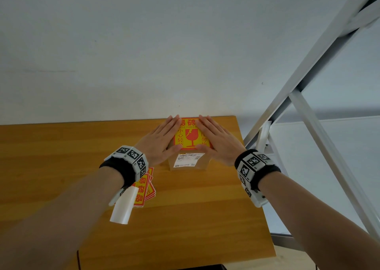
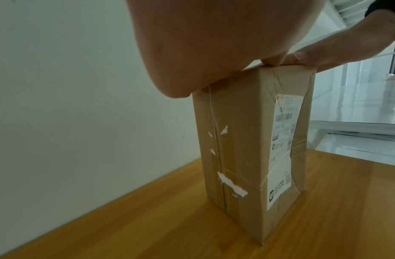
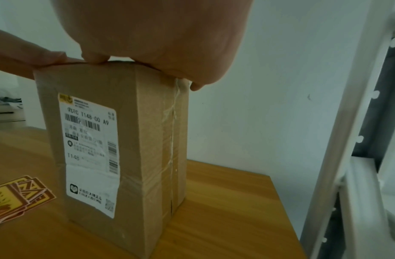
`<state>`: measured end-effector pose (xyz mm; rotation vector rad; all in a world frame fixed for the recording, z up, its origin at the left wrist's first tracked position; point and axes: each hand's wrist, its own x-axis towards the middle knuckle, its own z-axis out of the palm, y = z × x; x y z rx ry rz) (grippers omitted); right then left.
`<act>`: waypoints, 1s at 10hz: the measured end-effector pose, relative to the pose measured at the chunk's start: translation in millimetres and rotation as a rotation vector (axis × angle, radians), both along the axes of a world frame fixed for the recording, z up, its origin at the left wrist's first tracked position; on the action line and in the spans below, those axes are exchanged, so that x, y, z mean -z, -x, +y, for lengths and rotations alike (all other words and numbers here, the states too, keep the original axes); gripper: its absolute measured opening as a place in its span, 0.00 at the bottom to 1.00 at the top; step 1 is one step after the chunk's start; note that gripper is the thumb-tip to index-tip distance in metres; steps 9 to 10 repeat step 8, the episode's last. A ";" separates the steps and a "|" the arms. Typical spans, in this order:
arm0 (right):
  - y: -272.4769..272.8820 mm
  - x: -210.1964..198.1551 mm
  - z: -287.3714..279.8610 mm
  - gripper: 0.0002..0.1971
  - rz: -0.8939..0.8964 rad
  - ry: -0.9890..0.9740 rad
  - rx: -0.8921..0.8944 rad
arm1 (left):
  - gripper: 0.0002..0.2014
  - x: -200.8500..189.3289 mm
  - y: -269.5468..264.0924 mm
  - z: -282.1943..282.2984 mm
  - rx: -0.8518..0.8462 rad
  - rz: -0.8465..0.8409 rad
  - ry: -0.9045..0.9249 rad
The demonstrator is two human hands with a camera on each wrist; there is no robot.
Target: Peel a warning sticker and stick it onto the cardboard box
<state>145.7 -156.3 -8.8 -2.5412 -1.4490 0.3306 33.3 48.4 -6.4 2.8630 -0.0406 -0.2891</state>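
The sticker (image 1: 190, 135) is a yellow square with a red border, a red broken-goblet sign and red Chinese characters. It lies flat on top of the box (image 1: 188, 162), which stands upright near the far edge of the table (image 1: 61, 156). The left hand (image 1: 162, 140) and right hand (image 1: 216, 140) lie flat on its left and right sides, fingers straight and close together, thumbs spread toward its near edge, pressing down and pinching nothing.

Only the head view shows the sticker's face. The wrist views show the box's sides instead: plain brown cardboard, creased, sealed with clear tape, white torn paper scraps (image 2: 230, 186) on its left side and a white shipping label (image 3: 92, 154) with barcodes on the front. The right wrist view also catches a fanned stack (image 3: 16, 198) of the same stickers lying on the table left of the box. In the head view a curled white backing (image 1: 123, 206) lies over that stack. The table is smooth, orange-brown wood
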 end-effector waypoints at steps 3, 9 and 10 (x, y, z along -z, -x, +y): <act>0.7 -0.9 -4.7 0.39 0.128 -0.012 0.020 | 0.44 1.5 1.2 -3.2 -0.055 -0.009 -0.003; 11.1 -18.6 -10.8 0.28 0.273 -0.168 0.284 | 0.30 -27.1 21.1 -6.9 -0.239 -0.062 0.019; 11.1 -18.6 -10.8 0.28 0.273 -0.168 0.284 | 0.30 -27.1 21.1 -6.9 -0.239 -0.062 0.019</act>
